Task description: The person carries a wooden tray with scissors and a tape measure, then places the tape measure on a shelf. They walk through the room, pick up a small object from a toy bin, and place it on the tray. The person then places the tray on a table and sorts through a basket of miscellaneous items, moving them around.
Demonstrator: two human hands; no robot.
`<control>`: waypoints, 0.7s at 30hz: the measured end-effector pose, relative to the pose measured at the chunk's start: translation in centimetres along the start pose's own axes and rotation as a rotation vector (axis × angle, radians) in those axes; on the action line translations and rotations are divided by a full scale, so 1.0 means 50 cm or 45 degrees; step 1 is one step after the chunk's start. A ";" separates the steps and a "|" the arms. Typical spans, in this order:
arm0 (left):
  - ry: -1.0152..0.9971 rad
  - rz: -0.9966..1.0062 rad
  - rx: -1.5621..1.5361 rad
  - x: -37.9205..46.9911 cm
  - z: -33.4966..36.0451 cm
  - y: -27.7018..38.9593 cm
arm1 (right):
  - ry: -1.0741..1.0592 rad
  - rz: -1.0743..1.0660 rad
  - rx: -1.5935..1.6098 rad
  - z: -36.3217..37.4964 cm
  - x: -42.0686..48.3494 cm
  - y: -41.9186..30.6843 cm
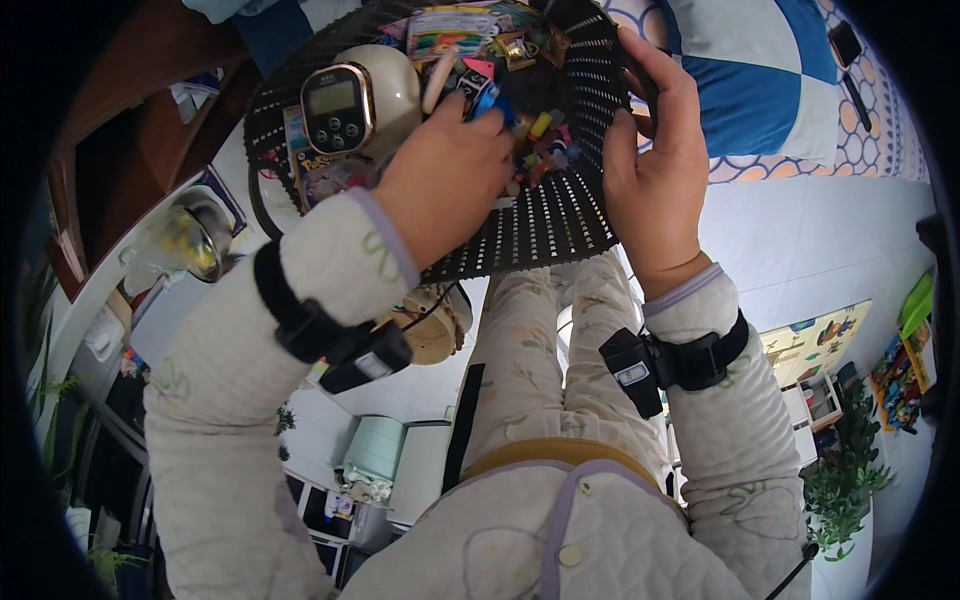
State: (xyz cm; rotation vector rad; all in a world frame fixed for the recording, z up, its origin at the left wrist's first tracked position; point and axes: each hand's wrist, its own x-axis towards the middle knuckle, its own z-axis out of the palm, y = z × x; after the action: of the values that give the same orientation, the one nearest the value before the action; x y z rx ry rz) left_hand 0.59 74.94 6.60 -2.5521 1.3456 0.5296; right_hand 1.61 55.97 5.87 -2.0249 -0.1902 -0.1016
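A round black perforated plastic basket (551,229) full of small items is in front of me at the top. My right hand (660,142) grips its right rim, thumb apart from the fingers. Inside, my left hand (454,169) has its fingertips on a small blue item (491,101); the fingers partly hide it, and whether they grip it is unclear. Left of that hand lies a cream device with a small screen and buttons (337,105). Around it are trading cards (450,30), a beige stick-like piece (439,79), gold-wrapped pieces (516,49) and small colourful star-shaped pieces (551,154).
Blue and white checked cushion (757,82) rests on a patterned cloth at right, near a dark phone-like object (845,43). Left are a brown wooden cabinet (127,112) and a metal bowl (199,240). Below are a woven basket (427,330) and a pale green bin (375,446).
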 end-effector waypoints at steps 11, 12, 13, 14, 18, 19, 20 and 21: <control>-0.253 0.027 0.232 -0.077 -0.056 0.023 | 0.036 -0.088 -0.022 0.000 -0.001 0.005; -0.254 0.025 0.226 -0.076 -0.058 0.022 | 0.044 -0.095 -0.032 0.001 -0.001 0.005; -0.254 0.023 0.220 -0.075 -0.059 0.023 | 0.035 -0.094 -0.021 0.001 0.000 0.005; -0.290 -0.003 0.178 -0.075 -0.061 0.025 | 0.026 -0.093 -0.012 0.001 -0.001 0.005; -0.388 -0.072 0.078 -0.072 -0.068 0.028 | 0.017 -0.100 -0.017 0.000 0.000 0.005; -0.402 -0.082 0.070 -0.072 -0.069 0.028 | 0.023 -0.114 -0.015 0.000 0.001 0.005; -0.383 -0.098 0.072 -0.070 -0.069 0.028 | 0.029 -0.127 -0.014 0.000 0.002 0.006; -0.364 -0.113 0.075 -0.069 -0.069 0.027 | 0.036 -0.141 -0.012 0.000 0.002 0.006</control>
State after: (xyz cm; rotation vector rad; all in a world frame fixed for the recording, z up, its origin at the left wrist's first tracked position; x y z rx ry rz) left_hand -1.56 75.57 11.14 -2.3657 1.1261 0.7896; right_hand 1.75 55.86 5.63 -2.0212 -0.2841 -0.2012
